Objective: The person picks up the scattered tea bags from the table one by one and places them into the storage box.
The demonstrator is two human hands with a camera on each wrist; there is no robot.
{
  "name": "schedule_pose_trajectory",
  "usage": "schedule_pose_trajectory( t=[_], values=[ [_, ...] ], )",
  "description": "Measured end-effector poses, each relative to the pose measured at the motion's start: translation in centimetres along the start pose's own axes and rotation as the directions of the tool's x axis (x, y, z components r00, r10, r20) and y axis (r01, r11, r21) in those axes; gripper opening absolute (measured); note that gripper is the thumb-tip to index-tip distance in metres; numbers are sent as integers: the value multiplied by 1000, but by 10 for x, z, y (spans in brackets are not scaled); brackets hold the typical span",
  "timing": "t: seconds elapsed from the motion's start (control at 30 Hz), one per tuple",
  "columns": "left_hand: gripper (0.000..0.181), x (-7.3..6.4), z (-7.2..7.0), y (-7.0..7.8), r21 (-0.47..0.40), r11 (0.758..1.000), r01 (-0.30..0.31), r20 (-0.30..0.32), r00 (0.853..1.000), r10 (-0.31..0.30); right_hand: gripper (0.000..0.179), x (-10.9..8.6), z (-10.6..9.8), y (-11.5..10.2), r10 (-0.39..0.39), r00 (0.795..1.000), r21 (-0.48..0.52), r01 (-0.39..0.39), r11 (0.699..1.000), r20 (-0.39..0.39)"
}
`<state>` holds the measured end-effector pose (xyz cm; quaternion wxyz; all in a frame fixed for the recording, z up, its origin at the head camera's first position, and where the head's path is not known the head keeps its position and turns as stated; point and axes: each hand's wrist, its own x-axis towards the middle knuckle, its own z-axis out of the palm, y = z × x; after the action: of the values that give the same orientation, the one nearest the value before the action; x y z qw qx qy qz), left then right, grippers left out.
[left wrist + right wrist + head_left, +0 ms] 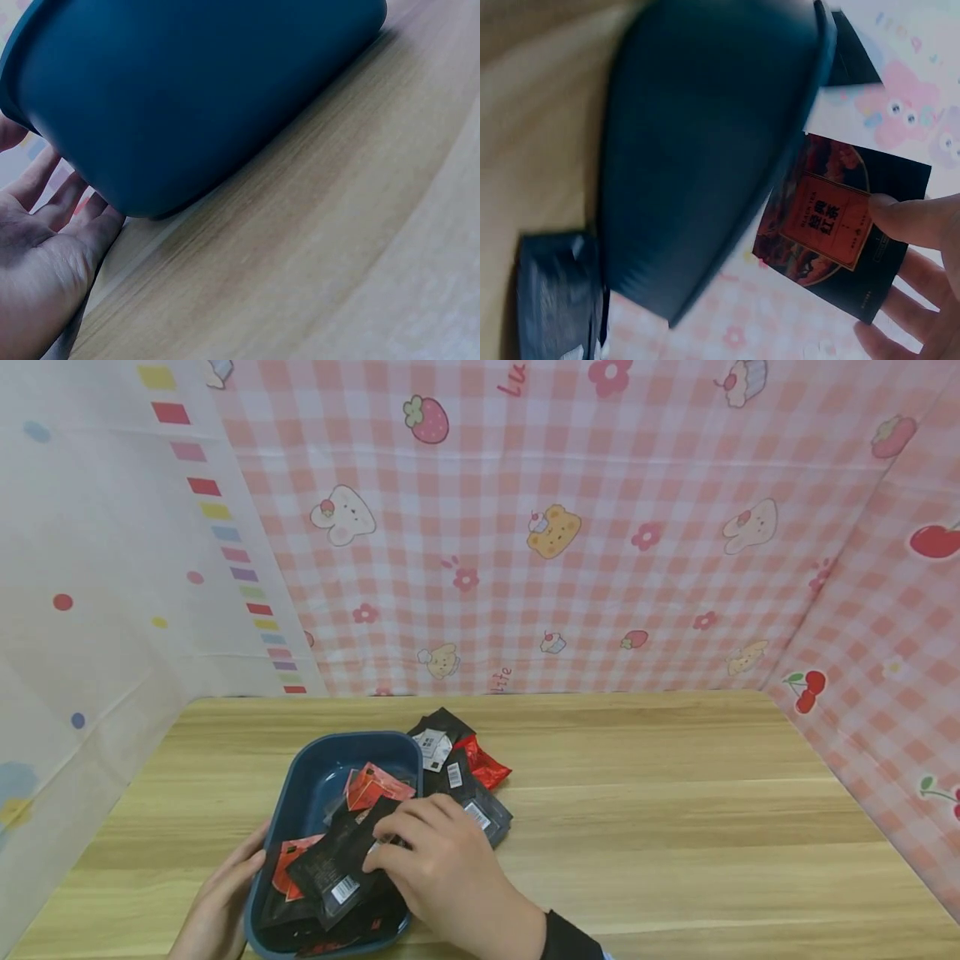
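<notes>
A dark blue plastic bin [300, 768] stands on the table, holding several black and red-orange sachets. Over it, my right hand [442, 860] pinches a black tea packet [341, 868] between thumb and fingers. Its red label [832, 217], with printed characters and "black tea", faces the right wrist camera. My left hand [225, 893] touches the bin's outer left wall, its fingers fairly straight. From the left wrist view, that hand [52, 247] lies against the lower wall of the bin [172, 97]. Red-orange sachets [375, 787] lie near the packet inside the bin.
Right of the bin is a loose pile of black packets [457, 785], with a silver-white sachet [432, 748] and a shiny red one [486, 765]. The wooden table [660, 810] extends to the right. Patterned cloth [487, 527] hangs behind and at both sides.
</notes>
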<state>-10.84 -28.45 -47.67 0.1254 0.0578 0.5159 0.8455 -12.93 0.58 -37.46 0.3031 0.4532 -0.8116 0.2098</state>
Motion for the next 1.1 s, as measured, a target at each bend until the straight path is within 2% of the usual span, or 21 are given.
schedule_pose_trajectory(
  t=[0.1, 0.23, 0.33, 0.57, 0.67, 0.83, 1.1],
  values=[
    [46, 0, -1, 1, -43, 999, 11, 22, 1000, -10, 12, -4, 8, -6, -55, 998, -19, 56, 998, 40],
    [54, 0, 0, 2, -27, 998, 52, 4, 999, -52, 13, -9, 16, -11, -88, 990, -8, 89, 996, 111],
    [62, 0, 0, 3, 5, 997, 74, -18, 997, -74, 12, -11, 19, -12, -102, 986, -8, 104, 995, 130],
    [62, -1, -2, 3, 3, 997, 83, -8, 996, -83, 16, -12, 20, -13, -97, 978, -13, 102, 995, 186],
    [62, -1, -2, 3, 34, 995, 91, -22, 996, -91, 19, -12, 20, -14, -84, 970, -28, 92, 995, 226],
    [63, 0, -1, 4, 72, 990, 118, -59, 992, -114, 24, -11, 19, -14, -56, 971, -46, 69, 997, 232],
    [64, 1, -1, 4, 71, 991, 110, -67, 992, -105, 23, -9, 17, -10, 7, 987, -73, 4, 997, 159]
  ],
)
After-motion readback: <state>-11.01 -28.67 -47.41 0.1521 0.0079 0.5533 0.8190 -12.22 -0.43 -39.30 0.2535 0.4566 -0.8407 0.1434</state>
